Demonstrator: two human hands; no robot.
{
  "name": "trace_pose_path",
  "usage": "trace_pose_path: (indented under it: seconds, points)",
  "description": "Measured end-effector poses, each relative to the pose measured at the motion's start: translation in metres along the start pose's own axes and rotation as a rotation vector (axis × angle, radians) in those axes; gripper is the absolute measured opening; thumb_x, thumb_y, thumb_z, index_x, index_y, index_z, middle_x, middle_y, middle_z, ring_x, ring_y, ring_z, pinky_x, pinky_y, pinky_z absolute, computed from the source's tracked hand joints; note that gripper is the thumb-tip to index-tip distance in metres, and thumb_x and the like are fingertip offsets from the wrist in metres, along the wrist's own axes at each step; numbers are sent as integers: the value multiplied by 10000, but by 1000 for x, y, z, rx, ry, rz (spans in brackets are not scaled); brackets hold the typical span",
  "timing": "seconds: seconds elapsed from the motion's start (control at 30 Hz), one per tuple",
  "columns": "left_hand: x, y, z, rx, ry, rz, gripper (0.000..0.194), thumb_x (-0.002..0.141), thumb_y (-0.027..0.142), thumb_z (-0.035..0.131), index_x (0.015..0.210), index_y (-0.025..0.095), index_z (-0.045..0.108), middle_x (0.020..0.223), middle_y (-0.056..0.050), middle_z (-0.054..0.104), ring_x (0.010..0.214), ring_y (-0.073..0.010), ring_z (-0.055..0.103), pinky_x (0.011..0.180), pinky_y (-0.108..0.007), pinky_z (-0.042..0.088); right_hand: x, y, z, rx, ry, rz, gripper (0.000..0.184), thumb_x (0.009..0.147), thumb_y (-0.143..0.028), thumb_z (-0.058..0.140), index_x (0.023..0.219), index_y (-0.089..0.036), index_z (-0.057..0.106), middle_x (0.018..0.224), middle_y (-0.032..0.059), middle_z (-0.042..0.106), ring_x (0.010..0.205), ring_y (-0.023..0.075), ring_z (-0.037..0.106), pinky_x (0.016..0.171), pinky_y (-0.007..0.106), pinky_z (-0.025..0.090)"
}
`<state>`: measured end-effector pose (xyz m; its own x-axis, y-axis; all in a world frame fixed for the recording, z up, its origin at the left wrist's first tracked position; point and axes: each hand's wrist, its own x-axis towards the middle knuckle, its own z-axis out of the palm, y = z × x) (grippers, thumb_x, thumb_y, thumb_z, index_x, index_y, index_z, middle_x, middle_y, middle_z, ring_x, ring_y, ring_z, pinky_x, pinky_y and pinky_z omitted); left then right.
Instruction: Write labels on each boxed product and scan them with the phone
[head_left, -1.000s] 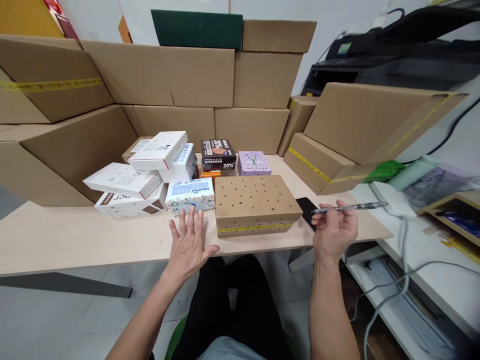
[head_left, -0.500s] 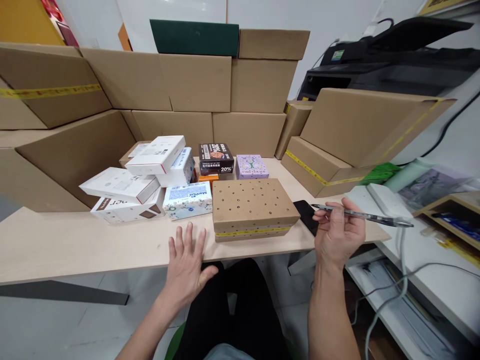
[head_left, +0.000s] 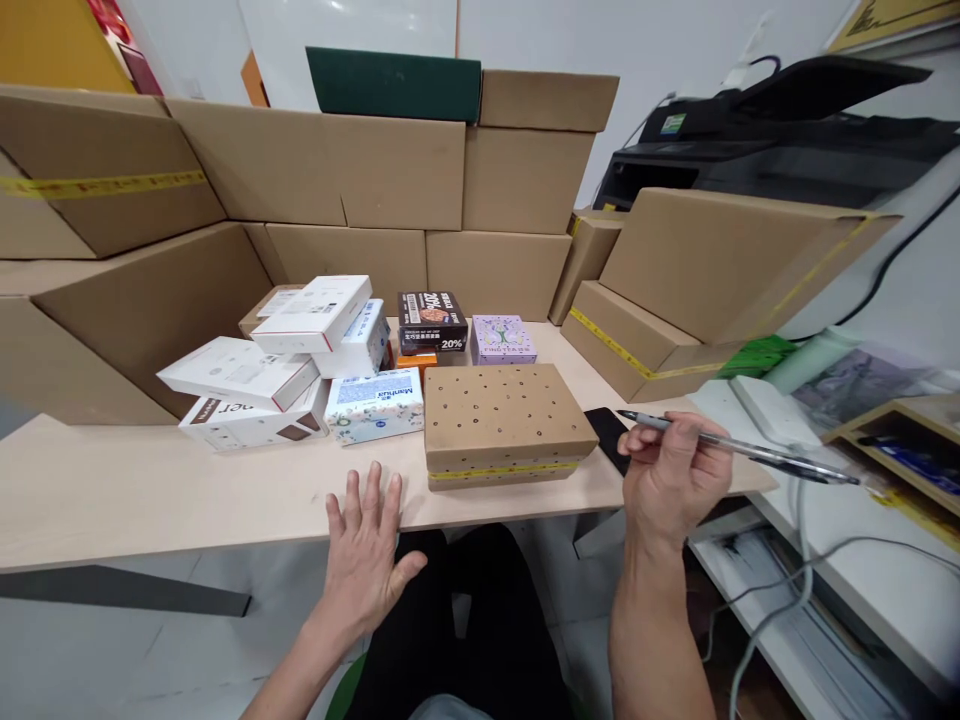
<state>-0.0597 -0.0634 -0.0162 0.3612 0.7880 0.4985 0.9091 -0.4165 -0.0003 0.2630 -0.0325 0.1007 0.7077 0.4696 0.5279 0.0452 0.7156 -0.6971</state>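
Note:
My right hand (head_left: 675, 480) grips a pen (head_left: 757, 450), its dark tip pointing left above a black phone (head_left: 609, 437). My left hand (head_left: 369, 545) is open, fingers spread, with its fingertips at the front edge of the table (head_left: 150, 500). Between the two hands sits a brown cardboard box (head_left: 510, 415) dotted with small drawn circles and crossed by yellow tape on its front. The phone lies against the box's right side, partly hidden by my right hand. Just beyond my left hand is a blue-and-white tissue pack (head_left: 376, 405).
White boxes (head_left: 240, 370) are stacked on the left. Behind the dotted box stand a dark snack box (head_left: 432, 322) and a purple box (head_left: 503, 340). Large cardboard boxes (head_left: 375, 170) wall the back. At right are a printer (head_left: 765, 150), a white shelf (head_left: 862, 520) and loose cables (head_left: 802, 560).
My left hand has shifted slightly left and down. The pen has turned a little in my right hand, its rear end reaching farther right. The boxes stay in place.

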Motion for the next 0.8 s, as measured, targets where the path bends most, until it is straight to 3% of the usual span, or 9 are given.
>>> trace_pose_path:
  seconds: [0.13,0.3,0.47,0.6,0.8]
  points:
    - [19,-11,-1,-7,-29,-16,913,867,790,256,1572,216,184,1655,-191,106,1515,-458,-31,1124,-730,41,0,-1,14,-26,-85,24,234,890,-427,646,886,-208,563,582,-67,574,472,100,548,454,233,476]
    - [45,-22,5,4,11,18,888,889,754,298,1572,207,144,1643,-202,154,1516,-451,21,1124,-736,25,2,1,25,-166,-175,49,299,912,-487,592,924,-188,607,650,-32,630,510,91,569,487,222,484]
    - [14,-4,7,44,84,8,1042,821,831,272,1574,135,86,1619,-260,184,1517,-449,26,1129,-725,-6,2,4,32,-198,-290,49,294,928,-489,567,897,-198,591,655,-30,638,509,89,577,494,214,491]
    - [-6,5,5,36,51,21,1027,840,810,292,1574,118,97,1618,-257,192,1523,-431,6,1150,-687,-15,0,7,38,-224,-330,92,310,931,-512,545,895,-205,576,626,-39,619,490,87,562,475,205,485]
    - [38,-19,-1,34,90,-56,991,853,811,188,1574,135,118,1641,-243,97,1514,-456,-47,1115,-733,-46,-2,11,40,-266,-350,136,324,925,-526,549,887,-205,564,628,-41,620,484,78,550,457,184,472]
